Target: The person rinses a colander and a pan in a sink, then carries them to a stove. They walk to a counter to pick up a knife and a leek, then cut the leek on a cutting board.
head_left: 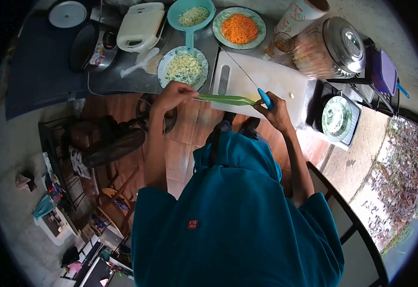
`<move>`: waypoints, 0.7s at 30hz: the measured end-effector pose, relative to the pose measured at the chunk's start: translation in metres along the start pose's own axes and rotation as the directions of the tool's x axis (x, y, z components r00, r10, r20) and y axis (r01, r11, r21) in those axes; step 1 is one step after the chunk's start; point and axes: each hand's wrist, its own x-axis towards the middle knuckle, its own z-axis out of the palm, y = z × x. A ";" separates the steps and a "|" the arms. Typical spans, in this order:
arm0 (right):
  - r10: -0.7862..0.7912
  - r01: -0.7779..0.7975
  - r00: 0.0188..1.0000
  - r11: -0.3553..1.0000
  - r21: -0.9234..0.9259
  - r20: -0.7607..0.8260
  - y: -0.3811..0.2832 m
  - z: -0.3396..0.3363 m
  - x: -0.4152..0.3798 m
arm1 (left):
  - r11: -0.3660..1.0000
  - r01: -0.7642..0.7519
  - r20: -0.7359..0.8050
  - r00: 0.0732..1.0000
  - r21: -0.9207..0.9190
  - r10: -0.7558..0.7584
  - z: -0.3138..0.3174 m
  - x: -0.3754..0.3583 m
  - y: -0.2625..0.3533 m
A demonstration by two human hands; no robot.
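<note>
Between my hands a long green leaf [228, 99], like a leek leaf, is stretched level over the near edge of the white cutting board [280, 76]. My left hand [174, 95] is closed, pinching its left end. My right hand [277, 113] is wrapped round the blue handle of a knife [265, 98], and its fingers also touch the leaf's right end. The thin blade points away and to the left above the board. A small pale piece [292, 95] lies on the board's right part. Left of the board is a plate of shredded pale vegetable [184, 68].
Behind stand a turquoise strainer [172, 18], a plate of shredded carrot [239, 28] and a white sandwich maker [141, 27]. A glass [282, 43] and a large lidded jar [345, 45] are at back right. Plates [336, 118] sit in a rack at right. A fan [113, 147] stands left.
</note>
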 end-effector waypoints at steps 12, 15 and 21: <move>0.139 -0.132 0.973 0.990 0.053 -0.182 0.023 0.000 -0.028 | 0.660 -0.467 -0.242 0.677 0.588 0.695 0.169 0.035 0.059; 0.190 -0.152 0.947 0.975 0.160 -0.259 0.016 0.005 -0.031 | 0.752 -0.525 -0.206 0.748 0.398 0.631 0.181 0.052 0.045; 0.298 -0.070 0.811 0.903 0.424 -0.503 0.029 0.030 -0.022 | 0.824 -0.557 -0.316 0.766 0.107 0.559 0.194 0.056 0.029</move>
